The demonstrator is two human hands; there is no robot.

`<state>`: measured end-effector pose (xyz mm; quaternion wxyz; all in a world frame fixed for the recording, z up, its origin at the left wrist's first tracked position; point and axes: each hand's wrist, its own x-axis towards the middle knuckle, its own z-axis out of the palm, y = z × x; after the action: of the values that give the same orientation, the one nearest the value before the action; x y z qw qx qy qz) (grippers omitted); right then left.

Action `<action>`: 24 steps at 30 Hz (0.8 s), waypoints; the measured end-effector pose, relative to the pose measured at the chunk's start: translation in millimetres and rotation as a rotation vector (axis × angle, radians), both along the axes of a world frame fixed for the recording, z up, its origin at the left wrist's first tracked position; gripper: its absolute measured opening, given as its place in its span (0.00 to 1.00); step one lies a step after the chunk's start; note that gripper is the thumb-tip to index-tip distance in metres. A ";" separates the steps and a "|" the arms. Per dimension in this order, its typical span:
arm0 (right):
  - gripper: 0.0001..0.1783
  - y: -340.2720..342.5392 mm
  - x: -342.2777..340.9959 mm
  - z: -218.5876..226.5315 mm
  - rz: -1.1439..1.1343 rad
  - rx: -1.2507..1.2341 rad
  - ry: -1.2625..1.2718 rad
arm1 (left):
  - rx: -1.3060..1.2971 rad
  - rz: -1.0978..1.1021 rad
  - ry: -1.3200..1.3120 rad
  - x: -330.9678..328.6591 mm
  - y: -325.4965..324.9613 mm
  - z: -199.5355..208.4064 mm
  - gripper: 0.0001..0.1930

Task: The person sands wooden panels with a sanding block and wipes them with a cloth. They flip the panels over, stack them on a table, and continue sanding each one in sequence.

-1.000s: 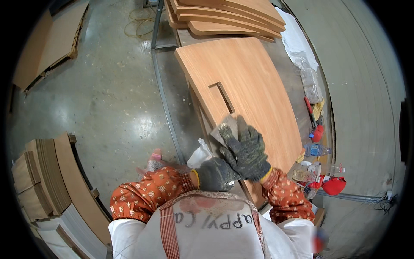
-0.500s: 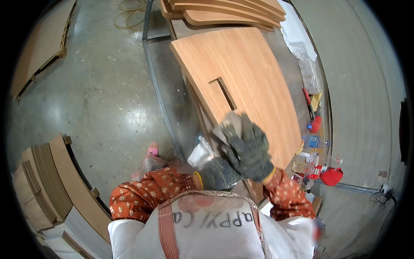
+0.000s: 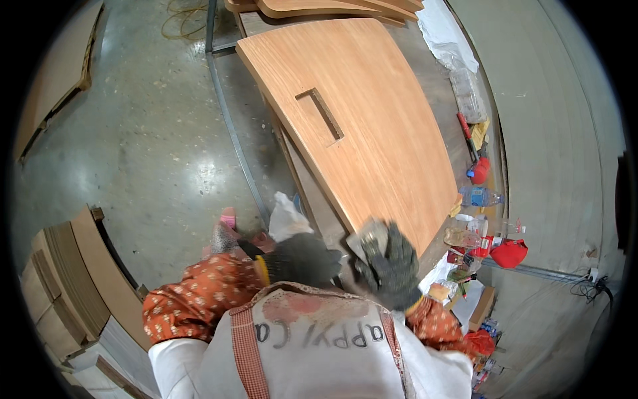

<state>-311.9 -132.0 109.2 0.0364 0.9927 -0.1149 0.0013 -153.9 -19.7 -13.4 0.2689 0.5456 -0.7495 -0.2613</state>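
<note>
A wood-grain panel [image 3: 372, 86] with curved edges and a narrow rectangular slot [image 3: 321, 114] lies on the workbench in front of me. At its near end, my right hand [image 3: 393, 266] in a dark grey knitted glove is closed on a folded beige-grey pad [image 3: 369, 238]; whether it is cloth or sandpaper I cannot tell. The pad overlaps the panel's near edge. My left hand [image 3: 304, 259], gloved alike, is to the left, close to my apron, beside a white plastic bag [image 3: 287, 216]. Its fingers are blurred and partly hidden.
More curved panels [image 3: 319, 8] are stacked at the bench's far end. Along its right side lie a red-handled tool [image 3: 465, 130], a plastic bottle [image 3: 480, 196] and a red cap-like item [image 3: 509, 253]. Cardboard sheets [image 3: 73, 266] stand at left. A metal frame rail [image 3: 232, 133] runs beside the bench.
My right hand has slid with the pad from near the slot to the panel's near end. My left hand has drawn away leftward from the right one. The whole view has shifted slightly.
</note>
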 end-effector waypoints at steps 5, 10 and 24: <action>0.34 5.7 -14.8 -4.4 -0.047 -0.007 0.030 | -0.146 0.377 0.047 84.1 33.9 10.1 0.15; 0.22 -15.5 108.8 4.9 0.008 0.094 -0.053 | -0.011 0.786 0.533 108.1 19.6 13.7 0.15; 0.27 44.9 -59.6 -1.2 -0.241 -0.049 0.000 | -0.403 0.453 -0.154 112.1 -10.8 -20.5 0.24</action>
<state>-371.5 -87.1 108.0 0.0603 0.9705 -0.2334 -0.0002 -41.8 -30.6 -33.9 0.3656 0.6526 -0.6637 0.0012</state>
